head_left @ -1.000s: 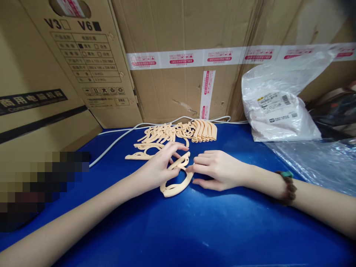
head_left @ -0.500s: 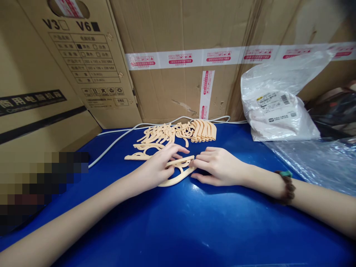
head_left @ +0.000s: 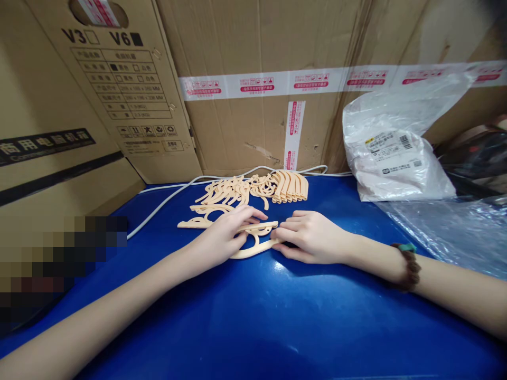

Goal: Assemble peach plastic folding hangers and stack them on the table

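Note:
A beige plastic hanger (head_left: 253,252), with a straight bar and a curved arm, is between my hands just above or on the blue table. My left hand (head_left: 227,229) grips its left part, thumb below the bar and fingers over the top. At its right end, my right hand (head_left: 307,237) pinches the curved arm with thumb and fingertips. The fingers partly cover both ends. Behind my left hand lie similar beige hanger pieces (head_left: 194,224), partly hidden by it.
Farther back lie a heap of wavy beige pieces (head_left: 224,190) and a row of curved beige arms (head_left: 291,186). A white cable (head_left: 158,214) runs along cardboard boxes (head_left: 245,132). To the right stand a white plastic bag (head_left: 396,163) and clear plastic film (head_left: 443,227).
The hanger's curved arm has swung up slightly and toward my right fingers, which now close on its end. My left hand has barely moved.

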Demonstrator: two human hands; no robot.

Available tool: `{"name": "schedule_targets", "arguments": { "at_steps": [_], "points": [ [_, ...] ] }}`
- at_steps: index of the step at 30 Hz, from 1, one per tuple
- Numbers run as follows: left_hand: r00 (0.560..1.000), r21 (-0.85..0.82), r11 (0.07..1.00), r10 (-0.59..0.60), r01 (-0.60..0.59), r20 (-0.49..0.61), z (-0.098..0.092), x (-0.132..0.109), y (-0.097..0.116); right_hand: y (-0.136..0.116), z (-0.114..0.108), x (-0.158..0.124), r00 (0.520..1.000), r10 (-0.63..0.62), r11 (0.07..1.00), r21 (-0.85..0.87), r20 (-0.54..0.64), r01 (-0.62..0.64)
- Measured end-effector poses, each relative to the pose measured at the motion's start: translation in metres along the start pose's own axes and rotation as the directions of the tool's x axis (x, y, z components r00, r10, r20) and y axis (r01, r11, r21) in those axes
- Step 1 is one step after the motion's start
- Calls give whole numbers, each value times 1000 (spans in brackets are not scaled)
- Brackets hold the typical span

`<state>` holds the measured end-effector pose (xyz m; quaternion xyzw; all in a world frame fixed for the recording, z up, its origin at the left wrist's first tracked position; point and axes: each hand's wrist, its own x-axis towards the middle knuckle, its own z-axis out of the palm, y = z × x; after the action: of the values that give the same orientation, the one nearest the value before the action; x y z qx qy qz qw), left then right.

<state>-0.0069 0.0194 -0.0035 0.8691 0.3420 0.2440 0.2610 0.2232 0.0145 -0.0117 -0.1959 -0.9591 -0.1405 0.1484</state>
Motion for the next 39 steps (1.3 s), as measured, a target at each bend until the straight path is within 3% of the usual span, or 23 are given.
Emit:
{"name": "schedule_targets", "arguments": {
  "at_steps": [11, 15, 19, 26, 31, 39],
  "points": [
    [998, 157, 987, 37, -29, -43, -7, 2, 6, 0, 1, -1, 1000, 25, 1000, 6, -5, -25],
    [978, 315, 946, -7, 73, -207, -26, 4, -2, -1, 0, -1, 1000, 25, 1000, 6, -15, -25],
    [944, 541, 807, -61, 237, -323, -50, 6, -25, -1, 0, -1, 999, 36, 999, 14, -10, -36],
    [896, 526, 760, -165, 382, -413, -69, 9, -63, 1, 5, -2, 999, 37, 999, 0, -26, -37],
    [873, 488, 762, -203, 426, -444, -65, 18, -65, 0, 6, -2, 999, 40, 999, -7, -23, -40],
    [880, 482, 763, -238, 431, -410, -61, 25, -65, 0, 4, -2, 999, 38, 999, -5, 2, -38]
  ]
}}
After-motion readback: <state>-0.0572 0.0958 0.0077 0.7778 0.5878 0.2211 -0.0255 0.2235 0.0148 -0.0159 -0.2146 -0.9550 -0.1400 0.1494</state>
